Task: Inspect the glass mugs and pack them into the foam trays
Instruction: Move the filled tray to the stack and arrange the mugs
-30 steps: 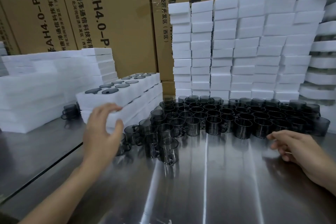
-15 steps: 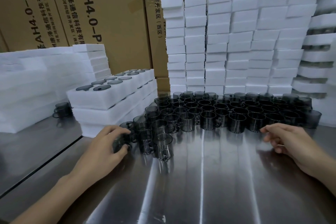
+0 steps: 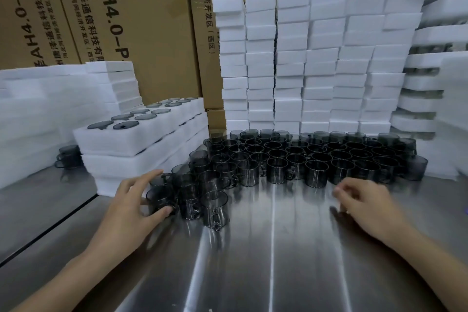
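Several smoky grey glass mugs stand packed together on a steel table. My left hand curls round the nearest mug at the cluster's left edge, fingers over its rim and thumb at its base. Beside it a single mug stands closest to me. My right hand hovers low over the table in front of the mugs, fingers loosely bent, holding nothing. A stack of white foam trays sits behind my left hand, its top tray filled with mugs.
Tall columns of white foam blocks rise behind the mugs, with more foam at the far left and right. Brown cardboard boxes form the back wall. One lone mug sits left of the tray stack.
My left hand has come down from the foam tray stack to the leftmost mug and closed round it. My right hand has shifted slightly left and nearer.
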`<state>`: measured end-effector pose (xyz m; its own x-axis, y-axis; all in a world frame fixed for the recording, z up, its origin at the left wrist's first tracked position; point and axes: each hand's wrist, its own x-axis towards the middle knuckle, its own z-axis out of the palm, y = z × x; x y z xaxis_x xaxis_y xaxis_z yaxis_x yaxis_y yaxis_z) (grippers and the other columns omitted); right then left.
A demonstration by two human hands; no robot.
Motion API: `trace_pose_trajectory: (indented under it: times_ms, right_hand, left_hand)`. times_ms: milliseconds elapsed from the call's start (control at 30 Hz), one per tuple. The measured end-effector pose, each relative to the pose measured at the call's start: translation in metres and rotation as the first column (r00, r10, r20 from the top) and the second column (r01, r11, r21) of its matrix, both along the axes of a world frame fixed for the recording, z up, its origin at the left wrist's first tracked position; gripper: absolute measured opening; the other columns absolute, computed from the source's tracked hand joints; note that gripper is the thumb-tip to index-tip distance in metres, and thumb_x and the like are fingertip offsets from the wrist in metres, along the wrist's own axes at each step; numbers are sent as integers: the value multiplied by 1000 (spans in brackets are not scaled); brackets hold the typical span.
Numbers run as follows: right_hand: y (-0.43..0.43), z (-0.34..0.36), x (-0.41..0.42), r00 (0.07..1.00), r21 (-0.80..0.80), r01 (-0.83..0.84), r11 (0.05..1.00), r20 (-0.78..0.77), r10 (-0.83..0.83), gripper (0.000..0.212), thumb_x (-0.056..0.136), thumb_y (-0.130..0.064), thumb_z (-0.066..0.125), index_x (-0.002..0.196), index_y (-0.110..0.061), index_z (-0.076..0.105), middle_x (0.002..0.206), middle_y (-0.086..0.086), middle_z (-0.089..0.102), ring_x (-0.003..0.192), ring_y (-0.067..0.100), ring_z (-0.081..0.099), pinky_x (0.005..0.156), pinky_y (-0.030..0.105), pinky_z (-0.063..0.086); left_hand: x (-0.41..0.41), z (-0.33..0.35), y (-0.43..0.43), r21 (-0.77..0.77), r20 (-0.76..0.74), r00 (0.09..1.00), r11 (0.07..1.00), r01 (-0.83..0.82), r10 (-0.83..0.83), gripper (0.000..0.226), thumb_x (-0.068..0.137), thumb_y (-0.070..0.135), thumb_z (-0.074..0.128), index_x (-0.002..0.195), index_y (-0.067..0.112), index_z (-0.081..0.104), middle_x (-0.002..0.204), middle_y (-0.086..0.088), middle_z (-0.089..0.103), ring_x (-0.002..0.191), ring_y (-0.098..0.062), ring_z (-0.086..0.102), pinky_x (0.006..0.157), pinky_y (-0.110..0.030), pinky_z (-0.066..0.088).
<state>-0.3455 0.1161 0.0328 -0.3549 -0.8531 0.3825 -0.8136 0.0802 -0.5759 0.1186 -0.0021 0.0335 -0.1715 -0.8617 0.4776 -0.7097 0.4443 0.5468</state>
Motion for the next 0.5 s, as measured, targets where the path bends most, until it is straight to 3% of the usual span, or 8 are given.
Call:
trace_pose_trajectory:
  times_ms: [67,200,267,400,500]
  right_hand:
    - [0,1,21,990,8,-68,998,-123,68,22,100,-31,66,78,-32,68,67,-19,68,63,5,64,65,35,54]
    - [-1,4,66,949,14,-232,973,-214,230,17,100,-45,59,89,-33,65,70,-22,66,65,4,62,65,35,53]
    - [1,4,82,927,38,-272,962,-257,272,27,97,-56,48,98,-35,64,69,-23,65,69,4,62,66,31,51]
    - [0,0,97,895,59,-308,949,-319,311,38,93,-63,33,101,-37,61,67,-19,60,68,4,56,59,19,39]
    - [-3,0,94,896,69,-327,942,-293,333,29,99,-57,43,99,-36,63,66,-17,59,67,3,54,58,18,36]
  left_hand:
    - [-2,0,1,-25,-6,1000,1000,-9,9,81,81,38,92,146,54,47,123,15,59,84,-4,67,76,-29,54]
    - [-7,4,10,-100,-156,988,995,-26,10,83,74,24,95,140,50,52,116,19,67,103,3,66,78,-29,50]
    - [-19,14,19,-180,-235,972,983,-18,-25,83,75,18,94,142,46,54,122,17,64,109,-2,65,83,-32,54]
    - [-76,43,41,-359,-246,943,925,127,-225,74,77,31,94,143,38,62,127,23,63,110,-1,66,97,-33,59]
    - [-139,76,51,-481,-156,897,825,296,-413,69,77,24,93,140,25,65,126,16,66,115,-10,66,98,-33,58]
